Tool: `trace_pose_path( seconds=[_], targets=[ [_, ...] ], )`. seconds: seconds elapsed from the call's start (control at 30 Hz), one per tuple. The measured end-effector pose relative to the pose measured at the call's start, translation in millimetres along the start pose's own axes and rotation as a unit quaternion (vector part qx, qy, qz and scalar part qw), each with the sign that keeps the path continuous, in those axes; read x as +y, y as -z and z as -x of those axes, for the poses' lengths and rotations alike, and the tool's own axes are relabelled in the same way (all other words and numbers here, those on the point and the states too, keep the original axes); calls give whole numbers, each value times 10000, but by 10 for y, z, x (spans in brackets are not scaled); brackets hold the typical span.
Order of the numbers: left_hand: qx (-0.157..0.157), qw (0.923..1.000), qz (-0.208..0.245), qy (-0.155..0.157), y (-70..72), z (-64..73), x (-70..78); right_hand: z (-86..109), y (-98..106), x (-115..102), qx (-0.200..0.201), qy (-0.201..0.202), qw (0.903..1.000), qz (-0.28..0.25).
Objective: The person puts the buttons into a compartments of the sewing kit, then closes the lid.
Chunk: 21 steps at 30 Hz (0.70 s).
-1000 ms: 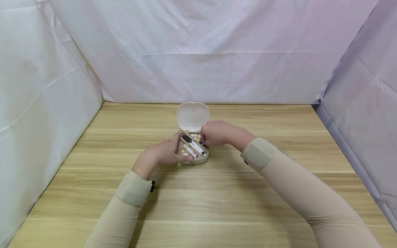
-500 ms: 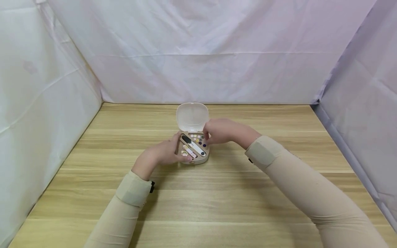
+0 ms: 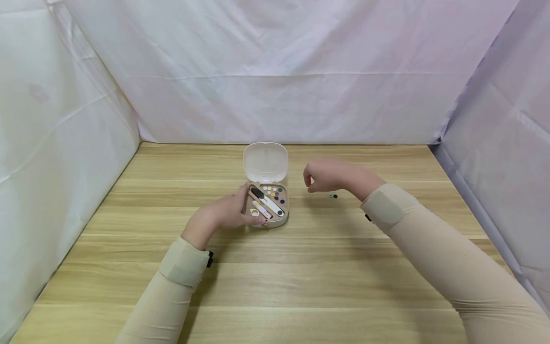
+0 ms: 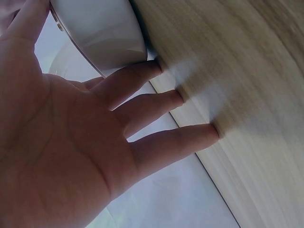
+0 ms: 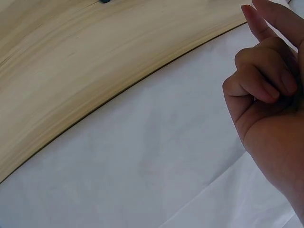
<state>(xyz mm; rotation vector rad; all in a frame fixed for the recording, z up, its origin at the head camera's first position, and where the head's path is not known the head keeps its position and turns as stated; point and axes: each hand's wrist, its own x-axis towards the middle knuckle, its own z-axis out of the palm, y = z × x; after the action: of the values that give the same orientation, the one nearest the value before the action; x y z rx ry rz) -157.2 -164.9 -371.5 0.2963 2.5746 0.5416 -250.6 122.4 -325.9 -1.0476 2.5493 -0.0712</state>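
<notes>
A small white sewing kit box stands on the table, its lid raised. In it lie thread snips with a white handle, a folded patterned strip, a ring-shaped piece and several coloured buttons. My left hand rests against the box's left side, thumb at its front; the left wrist view shows straight, spread fingers. To the right of the box is my right hand, above the table. Its thumb and index tips come close together, other fingers curled; whether a button is between them is not visible.
Two small buttons, one teal and one black, lie on the wooden table below the right wrist. White cloth hangs behind the table's back edge and along both sides.
My right hand has moved from over the box's button compartment out to the right. The teal and black buttons on the table have come into view. My left hand stays at the box.
</notes>
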Motion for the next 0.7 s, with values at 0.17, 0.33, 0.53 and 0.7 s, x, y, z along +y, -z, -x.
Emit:
trace_pose_path(
  seconds=[0.17,0.33,0.53,0.7],
  targets=[
    [-12,10000,-9,20,4,12,3,62,-45,154,11,-124,9999,35],
    [-15,10000,0,17,16,20,4,115,-111,302,-30,-262,9997,0],
    [-14,10000,65,12,12,26,-6,159,-185,455,-76,-475,9988,-67],
    [-10,10000,64,32,15,35,-17,156,-261,525,-65,-541,9984,-125]
  ],
)
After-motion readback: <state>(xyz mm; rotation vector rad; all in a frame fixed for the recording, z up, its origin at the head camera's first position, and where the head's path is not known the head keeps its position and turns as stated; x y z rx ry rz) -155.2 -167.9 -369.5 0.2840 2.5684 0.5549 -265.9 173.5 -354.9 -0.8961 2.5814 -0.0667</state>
